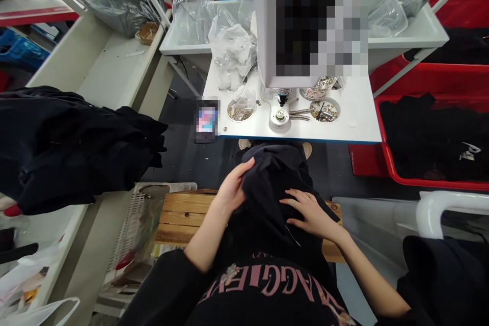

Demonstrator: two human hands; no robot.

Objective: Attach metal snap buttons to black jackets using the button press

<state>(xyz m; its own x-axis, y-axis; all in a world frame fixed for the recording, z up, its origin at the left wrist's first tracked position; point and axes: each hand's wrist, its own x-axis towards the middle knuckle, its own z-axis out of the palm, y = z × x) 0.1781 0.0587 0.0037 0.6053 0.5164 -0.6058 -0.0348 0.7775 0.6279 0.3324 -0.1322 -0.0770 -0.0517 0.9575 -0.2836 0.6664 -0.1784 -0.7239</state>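
Observation:
A black garment (273,183) lies bunched on my lap, just below the edge of a white machine table (359,112). My left hand (234,186) grips a fold of the garment on its left side, fingers curled round the cloth. On the garment's right side my right hand (309,211) rests flat, fingers spread. A press machine (280,97) stands on the table, with a small die under its head.
Round dishes of metal snaps (240,110) (324,110) flank the press. A pile of black garments (76,145) lies on the left shelf. Red crates with more black cloth (431,137) stand at right. A wooden stool (183,216) is under me. Plastic bags (231,51) sit behind.

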